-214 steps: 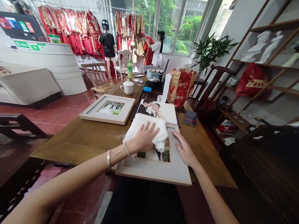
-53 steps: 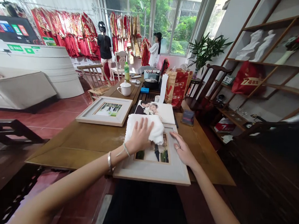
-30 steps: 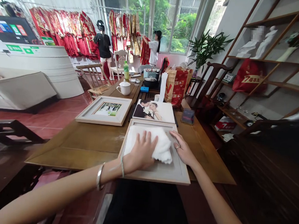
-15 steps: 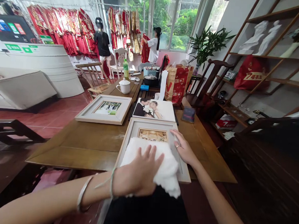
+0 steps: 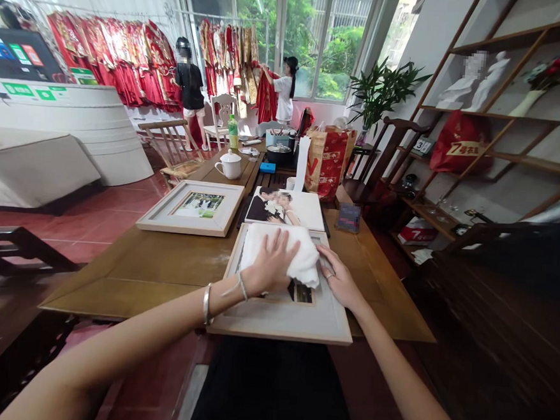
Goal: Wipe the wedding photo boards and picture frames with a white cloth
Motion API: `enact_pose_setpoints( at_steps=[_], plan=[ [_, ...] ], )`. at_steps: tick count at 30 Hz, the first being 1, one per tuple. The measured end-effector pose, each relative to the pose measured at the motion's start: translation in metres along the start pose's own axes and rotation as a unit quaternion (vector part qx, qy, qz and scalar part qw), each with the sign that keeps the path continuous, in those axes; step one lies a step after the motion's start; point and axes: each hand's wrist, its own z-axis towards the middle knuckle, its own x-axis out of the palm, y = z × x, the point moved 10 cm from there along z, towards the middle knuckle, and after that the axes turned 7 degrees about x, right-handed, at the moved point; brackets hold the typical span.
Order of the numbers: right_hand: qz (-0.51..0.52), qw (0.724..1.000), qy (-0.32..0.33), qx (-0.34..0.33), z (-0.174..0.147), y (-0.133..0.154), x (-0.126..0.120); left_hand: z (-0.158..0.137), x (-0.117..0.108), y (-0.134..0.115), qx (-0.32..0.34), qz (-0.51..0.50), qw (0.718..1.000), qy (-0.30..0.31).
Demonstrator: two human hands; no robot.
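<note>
My left hand (image 5: 272, 261) lies flat with spread fingers on a folded white cloth (image 5: 304, 253), pressing it against a picture frame (image 5: 281, 331). The cloth covers the upper part of the frame, hiding most of the small picture (image 5: 304, 293) in its mat. On the frame's right side is my right hand (image 5: 340, 275), its index finger stretched over the rim and the others bent around the edge. Just beyond the frame lies a photo print of a couple (image 5: 303, 210). A second pale wooden frame (image 5: 190, 226) with a photo lies to the left.
Along the wooden table (image 5: 135, 289) stand a white lidded cup (image 5: 230, 166), a green bottle (image 5: 232, 132), a blue box (image 5: 267, 167) and a red-brown paper bag (image 5: 329, 162). A dark device (image 5: 348, 218) stands at right. Two people are by the garment racks behind.
My left hand has pushed the cloth forward, up to the frame's far end. The lower part of the frame is now uncovered. My right hand stays at the frame's right side.
</note>
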Motion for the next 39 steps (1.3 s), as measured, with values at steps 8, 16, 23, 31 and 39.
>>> enact_pose_setpoints(
  at_steps=[8, 16, 23, 31, 39],
  plan=[
    [0.025, 1.0, -0.015, 0.008, 0.0, -0.001, -0.002, -0.001, 0.001, -0.01, 0.05, -0.034, 0.997, 0.041],
    [0.017, 1.0, -0.015, 0.011, -0.001, 0.002, -0.003, -0.073, -0.002, -0.076, 0.19, -0.128, 0.968, 0.102],
    [0.008, 0.998, -0.059, 0.004, -0.003, 0.007, -0.012, -0.023, 0.004, -0.028, 0.095, -0.017, 0.995, 0.0],
    [0.022, 0.997, -0.071, -0.031, -0.004, 0.016, -0.015, 0.048, -0.007, -0.009, 0.129, 0.006, 0.989, -0.07],
    [0.041, 0.997, -0.057, -0.013, -0.003, 0.003, -0.012, 0.022, -0.005, -0.034, 0.163, -0.024, 0.986, -0.028]
  ],
)
